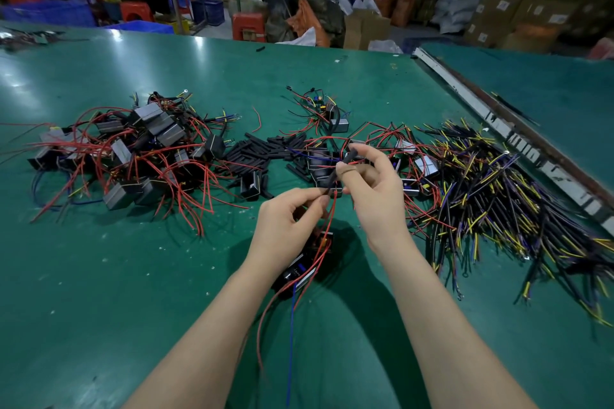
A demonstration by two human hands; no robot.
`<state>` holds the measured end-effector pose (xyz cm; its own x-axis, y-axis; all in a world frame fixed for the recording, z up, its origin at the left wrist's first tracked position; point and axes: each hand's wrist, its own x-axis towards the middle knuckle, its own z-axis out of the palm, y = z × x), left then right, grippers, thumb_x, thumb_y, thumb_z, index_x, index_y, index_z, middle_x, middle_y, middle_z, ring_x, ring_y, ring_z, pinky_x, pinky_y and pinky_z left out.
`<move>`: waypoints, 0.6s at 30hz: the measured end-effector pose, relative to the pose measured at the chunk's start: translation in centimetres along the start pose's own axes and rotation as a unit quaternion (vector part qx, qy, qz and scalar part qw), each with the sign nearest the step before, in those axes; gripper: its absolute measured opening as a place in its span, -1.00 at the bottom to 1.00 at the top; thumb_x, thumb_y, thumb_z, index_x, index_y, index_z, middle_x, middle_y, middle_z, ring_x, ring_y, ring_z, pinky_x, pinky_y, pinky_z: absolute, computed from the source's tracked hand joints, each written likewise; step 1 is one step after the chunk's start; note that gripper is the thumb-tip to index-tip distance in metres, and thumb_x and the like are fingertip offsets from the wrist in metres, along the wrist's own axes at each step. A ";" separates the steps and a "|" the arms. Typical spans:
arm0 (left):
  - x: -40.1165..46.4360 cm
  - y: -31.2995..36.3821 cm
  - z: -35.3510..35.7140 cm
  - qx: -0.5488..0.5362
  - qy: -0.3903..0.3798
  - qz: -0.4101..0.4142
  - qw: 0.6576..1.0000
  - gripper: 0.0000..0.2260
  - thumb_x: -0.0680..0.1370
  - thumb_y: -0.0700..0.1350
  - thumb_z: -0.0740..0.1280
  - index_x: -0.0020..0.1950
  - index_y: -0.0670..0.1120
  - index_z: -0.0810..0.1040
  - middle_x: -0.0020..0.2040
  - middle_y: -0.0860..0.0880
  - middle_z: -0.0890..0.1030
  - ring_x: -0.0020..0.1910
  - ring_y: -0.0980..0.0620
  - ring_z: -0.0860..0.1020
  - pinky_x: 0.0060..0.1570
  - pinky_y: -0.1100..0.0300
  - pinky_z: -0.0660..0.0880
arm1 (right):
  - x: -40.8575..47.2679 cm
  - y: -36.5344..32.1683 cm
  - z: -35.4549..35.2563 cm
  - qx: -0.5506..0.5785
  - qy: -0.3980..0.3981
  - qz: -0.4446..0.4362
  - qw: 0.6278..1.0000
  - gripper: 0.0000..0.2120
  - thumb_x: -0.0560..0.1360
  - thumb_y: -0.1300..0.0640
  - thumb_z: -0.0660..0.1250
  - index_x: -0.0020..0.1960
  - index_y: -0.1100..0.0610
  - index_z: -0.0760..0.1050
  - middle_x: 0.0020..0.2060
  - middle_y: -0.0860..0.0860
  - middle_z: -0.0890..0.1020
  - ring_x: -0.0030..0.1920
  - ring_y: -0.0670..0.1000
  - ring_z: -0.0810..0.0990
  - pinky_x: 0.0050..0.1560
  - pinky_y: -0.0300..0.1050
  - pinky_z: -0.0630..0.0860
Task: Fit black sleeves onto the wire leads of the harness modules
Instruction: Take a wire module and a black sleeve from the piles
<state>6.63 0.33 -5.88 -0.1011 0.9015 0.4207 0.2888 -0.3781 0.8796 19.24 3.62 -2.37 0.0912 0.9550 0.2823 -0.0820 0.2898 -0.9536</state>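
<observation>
Both forearms come in from the bottom edge, hands meeting over the green table (99, 276). Left hand (285, 226) pinches the red leads (327, 226) between thumb and forefinger, other fingers curled. Right hand (375, 189) pinches a black sleeve (339, 169) between thumb and fingertips, tilted, lower end right at the left fingertips where the leads come up. Harness module (304, 271) lies on the table just below the left hand, red and blue wires trailing toward the camera. Loose black sleeves (259, 151) are piled just beyond the hands. Heap of modules with red leads (133, 156) sits well off to the left of the left hand; bundle of black/yellow wires (491, 196) to the right of the right hand.
</observation>
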 end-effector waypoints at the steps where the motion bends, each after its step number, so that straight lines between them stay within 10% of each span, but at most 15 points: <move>1: 0.0 0.0 0.0 0.001 0.002 0.000 1.000 -0.89 0.52 -0.19 0.38 -0.01 -0.04 0.67 -0.24 0.15 0.63 -0.27 0.10 0.60 -0.13 0.05 0.58 | 0.1 0.1 -0.1 0.000 0.017 -0.008 1.000 -0.75 0.51 0.30 0.35 0.07 0.00 0.46 -0.35 -0.10 0.60 -0.33 -0.18 0.51 -0.16 -0.26 0.43; 5: -0.1 0.3 0.0 -0.017 0.001 0.005 1.000 -0.78 0.53 -0.20 0.36 -0.05 0.16 0.60 -0.28 0.15 0.61 -0.43 0.17 0.55 -0.31 0.33 0.50 | 0.8 0.2 -1.0 0.040 0.109 0.042 0.992 -0.79 0.51 0.27 0.34 0.08 0.03 0.47 -0.30 -0.10 0.60 -0.34 -0.16 0.50 -0.35 -0.39 0.41; 18: -0.1 -0.1 -0.1 0.013 0.008 0.003 1.000 -0.87 0.53 -0.16 0.36 0.04 -0.02 0.65 -0.25 0.12 0.61 -0.43 0.14 0.55 -0.25 0.25 0.51 | 0.8 0.5 -0.9 0.073 0.066 0.157 0.983 -0.84 0.52 0.19 0.35 0.08 0.06 0.51 -0.23 0.02 0.64 -0.43 -0.10 0.39 -0.35 -0.23 0.27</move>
<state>6.55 0.30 -5.97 -0.1152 0.8954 0.4301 0.3138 -0.3780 0.8710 20.13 4.50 -2.72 0.1653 0.9850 -0.0490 -0.2673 -0.0031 -0.9636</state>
